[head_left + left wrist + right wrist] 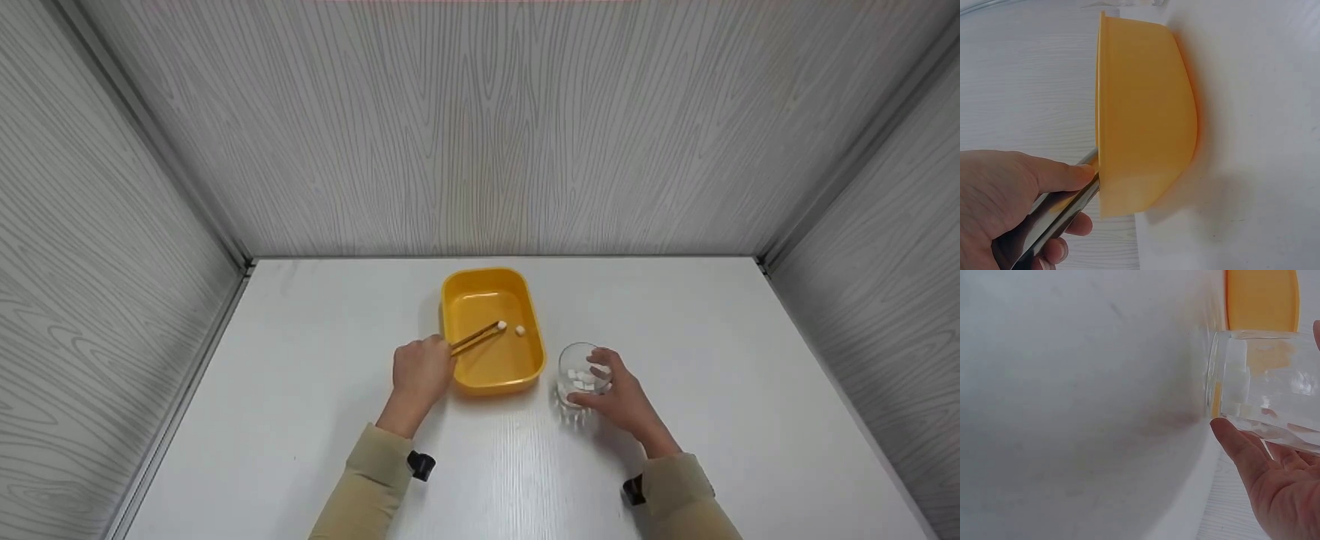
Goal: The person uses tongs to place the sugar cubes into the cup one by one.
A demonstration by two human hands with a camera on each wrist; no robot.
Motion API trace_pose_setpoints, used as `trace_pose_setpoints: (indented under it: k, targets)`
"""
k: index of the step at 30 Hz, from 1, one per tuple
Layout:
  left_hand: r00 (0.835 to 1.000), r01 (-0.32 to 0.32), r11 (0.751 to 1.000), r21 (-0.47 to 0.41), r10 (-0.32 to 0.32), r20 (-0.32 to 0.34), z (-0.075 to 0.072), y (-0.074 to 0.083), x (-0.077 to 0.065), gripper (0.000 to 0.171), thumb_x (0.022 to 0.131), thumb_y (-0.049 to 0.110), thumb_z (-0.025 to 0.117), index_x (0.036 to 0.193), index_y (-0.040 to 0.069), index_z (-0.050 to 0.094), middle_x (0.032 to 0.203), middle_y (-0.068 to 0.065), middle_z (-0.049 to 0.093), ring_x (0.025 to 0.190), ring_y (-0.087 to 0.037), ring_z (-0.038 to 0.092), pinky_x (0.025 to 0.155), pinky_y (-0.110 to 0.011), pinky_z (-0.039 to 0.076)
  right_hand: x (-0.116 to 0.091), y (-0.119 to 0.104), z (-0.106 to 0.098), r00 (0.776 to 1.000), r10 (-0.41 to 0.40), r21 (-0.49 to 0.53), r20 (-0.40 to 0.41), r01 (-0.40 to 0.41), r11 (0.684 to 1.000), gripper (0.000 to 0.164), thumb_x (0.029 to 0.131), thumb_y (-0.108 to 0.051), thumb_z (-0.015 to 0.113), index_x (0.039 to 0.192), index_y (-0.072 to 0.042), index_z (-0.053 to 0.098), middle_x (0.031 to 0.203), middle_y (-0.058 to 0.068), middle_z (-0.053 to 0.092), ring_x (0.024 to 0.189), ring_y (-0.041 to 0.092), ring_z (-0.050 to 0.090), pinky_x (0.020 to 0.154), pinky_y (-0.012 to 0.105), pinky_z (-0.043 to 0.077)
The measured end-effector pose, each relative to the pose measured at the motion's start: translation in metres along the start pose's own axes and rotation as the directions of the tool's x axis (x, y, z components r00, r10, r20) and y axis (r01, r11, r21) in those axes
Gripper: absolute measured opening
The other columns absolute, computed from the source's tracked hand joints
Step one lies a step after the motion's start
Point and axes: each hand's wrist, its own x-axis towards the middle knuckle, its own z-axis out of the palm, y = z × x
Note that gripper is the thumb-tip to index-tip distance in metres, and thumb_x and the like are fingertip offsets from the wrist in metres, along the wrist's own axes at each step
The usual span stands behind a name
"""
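In the head view my left hand (421, 369) grips metal tongs (474, 336) at the left rim of a yellow plastic tub (491, 388). The tongs slant over the rim into the tub, their tips at a small white cube (502, 325). A second white cube (520, 330) lies just right of them. Thumb and fingers squeeze the shiny tongs (1053, 216) in the left wrist view. My right hand (622, 394) holds a clear glass (576, 360) by its right side, thumb near the base. Several white cubes (581, 379) lie inside the glass, which stands upright.
The tub and glass stand side by side on a white table (315, 322), the glass to the right with a narrow gap between. Grey wood-grain panels (487, 135) enclose the table at the back and both sides.
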Motion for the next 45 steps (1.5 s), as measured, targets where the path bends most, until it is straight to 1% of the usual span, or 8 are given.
trace_pose_setpoints:
  k: [5,10,12,18,25,31,40,45]
  targets:
    - [1.000,0.001,1.000,0.001,-0.001,-0.003,0.000,0.000,0.000,0.016,0.087,0.015,0.071,0.077,0.004,0.070,0.065,-0.006,0.060,0.057,-0.024,0.060,0.050,-0.040,0.047,-0.001,-0.001,-0.001,1.000,-0.002,0.008,0.006,0.002,1.000,0.092,0.071,-0.044,0.087,0.143,-0.013,0.037,0.146,0.011,0.044,0.131,0.037,0.043,0.102,0.055,0.037]
    - [1.000,0.001,1.000,0.003,-0.001,-0.019,0.001,-0.001,-0.001,0.018,0.087,0.015,0.072,0.073,0.004,0.069,0.062,-0.005,0.059,0.052,-0.019,0.055,0.047,-0.037,0.046,-0.001,-0.002,0.000,1.000,-0.010,0.012,0.007,0.010,1.000,0.090,0.072,-0.041,0.087,0.142,-0.012,0.038,0.148,0.012,0.041,0.130,0.039,0.044,0.100,0.054,0.039]
    - [1.000,0.009,1.000,0.004,-0.009,-0.020,0.001,0.000,-0.002,0.018,0.088,0.016,0.072,0.075,0.004,0.070,0.063,-0.005,0.059,0.052,-0.019,0.054,0.048,-0.037,0.046,-0.001,-0.002,0.000,1.000,-0.012,0.008,0.004,0.012,1.000,0.089,0.073,-0.040,0.087,0.142,-0.011,0.038,0.149,0.013,0.040,0.130,0.039,0.043,0.100,0.055,0.039]
    - [0.999,0.031,0.999,-0.004,-0.031,-0.008,-0.001,0.001,-0.007,0.019,0.087,0.020,0.074,0.081,0.002,0.071,0.066,-0.005,0.059,0.054,-0.020,0.055,0.049,-0.037,0.047,-0.001,-0.002,0.001,1.000,0.000,0.005,-0.001,0.000,1.000,0.088,0.074,-0.037,0.087,0.143,-0.013,0.038,0.147,0.012,0.043,0.130,0.038,0.043,0.101,0.055,0.037]
    - [0.999,0.027,1.000,-0.001,-0.027,-0.027,-0.003,-0.001,-0.014,0.019,0.087,0.017,0.073,0.074,0.003,0.068,0.061,-0.004,0.054,0.050,-0.018,0.050,0.047,-0.037,0.045,-0.002,0.000,0.000,1.000,-0.012,0.005,-0.004,0.012,1.000,0.088,0.074,-0.037,0.087,0.142,-0.012,0.038,0.145,0.012,0.045,0.129,0.038,0.044,0.101,0.056,0.037]
    - [0.999,0.041,0.999,-0.031,-0.042,-0.033,-0.008,-0.003,-0.021,0.018,0.087,0.019,0.074,0.077,0.005,0.070,0.063,-0.003,0.054,0.050,-0.016,0.047,0.047,-0.035,0.043,-0.002,-0.001,0.000,1.000,-0.002,0.011,-0.002,0.002,1.000,0.088,0.074,-0.036,0.086,0.143,-0.013,0.037,0.145,0.011,0.046,0.129,0.039,0.044,0.100,0.056,0.038]
    - [0.993,0.018,0.996,-0.091,-0.029,-0.119,-0.016,-0.004,-0.031,0.015,0.083,0.017,0.078,0.083,0.003,0.076,0.062,-0.003,0.057,0.047,-0.015,0.047,0.042,-0.034,0.041,-0.001,-0.001,0.000,1.000,0.009,0.001,0.006,-0.009,1.000,0.090,0.074,-0.038,0.086,0.144,-0.013,0.035,0.145,0.011,0.045,0.131,0.038,0.042,0.103,0.056,0.035]
    - [0.989,-0.008,0.996,-0.091,-0.006,-0.145,-0.023,-0.002,-0.036,0.017,0.084,0.020,0.078,0.083,0.004,0.076,0.062,-0.002,0.057,0.046,-0.014,0.044,0.042,-0.033,0.040,-0.002,-0.002,0.000,1.000,0.004,0.005,0.004,-0.004,1.000,0.089,0.075,-0.036,0.086,0.144,-0.013,0.035,0.145,0.011,0.045,0.130,0.038,0.042,0.102,0.056,0.036]
